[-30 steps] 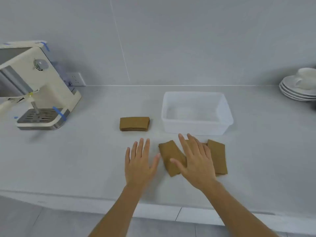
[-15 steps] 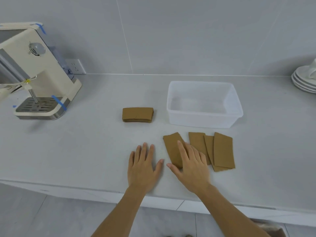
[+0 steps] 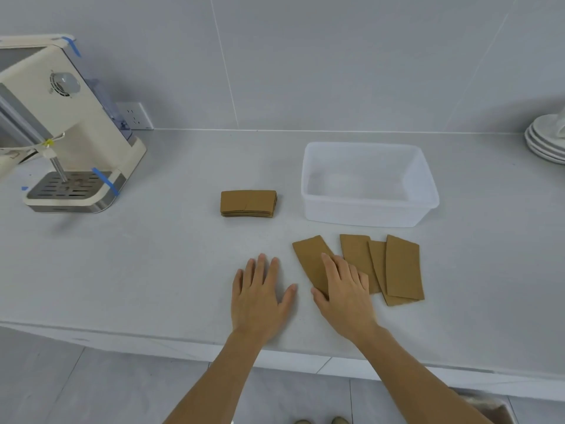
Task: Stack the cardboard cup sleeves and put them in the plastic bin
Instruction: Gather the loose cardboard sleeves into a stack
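Several flat brown cardboard cup sleeves lie spread on the grey counter in front of the bin: one tilted sleeve on the left and three overlapping sleeves to its right. My right hand rests flat, fingers apart, on the tilted sleeve's near end. My left hand lies flat and open on the bare counter just left of it, touching no sleeve. A neat stack of sleeves sits farther back, left of the translucent plastic bin, which holds nothing visible.
A cream coffee machine stands at the far left by a wall socket. White saucers are stacked at the far right edge. The counter's front edge runs just below my wrists.
My right hand has drawn back toward me, uncovering the three overlapping sleeves, and now rests only on the tilted one. My left hand has barely moved. The view shifted slightly.
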